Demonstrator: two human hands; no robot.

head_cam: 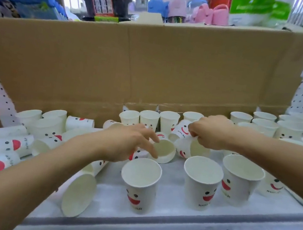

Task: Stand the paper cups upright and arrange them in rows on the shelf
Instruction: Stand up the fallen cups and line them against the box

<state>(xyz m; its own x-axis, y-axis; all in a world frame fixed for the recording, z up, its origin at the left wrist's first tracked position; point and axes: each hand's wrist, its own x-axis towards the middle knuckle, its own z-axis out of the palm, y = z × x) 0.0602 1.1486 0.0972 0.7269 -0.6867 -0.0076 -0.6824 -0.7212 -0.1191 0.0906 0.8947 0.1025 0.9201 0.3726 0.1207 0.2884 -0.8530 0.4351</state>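
Shelf (pixel 171 214): upright cups (pixel 202 183) stand near the front edge, with a bare strip in front of them. Right hand (pixel 210 132) fingers pinch the rim of a tipped cup (pixel 184 149). Left hand (pixel 122 144) fingers are spread, released, over a lying cup (pixel 164 152).

I see open shelf (pixel 169 214) along the lower centre edge, in front of three upright cups (pixel 201 183) with narrow lanes between them. Lower left is blocked by toppled cups (pixel 7 142) lying packed together. Behind, the cardboard wall (pixel 154 66) closes the back (it spans most of the frame), with a row of standing cups (pixel 149 118) just before it. The middle is crowded by tipped cups (pixel 163 150), the left hand (pixel 128 145) and the right hand (pixel 211 131), which pinches one
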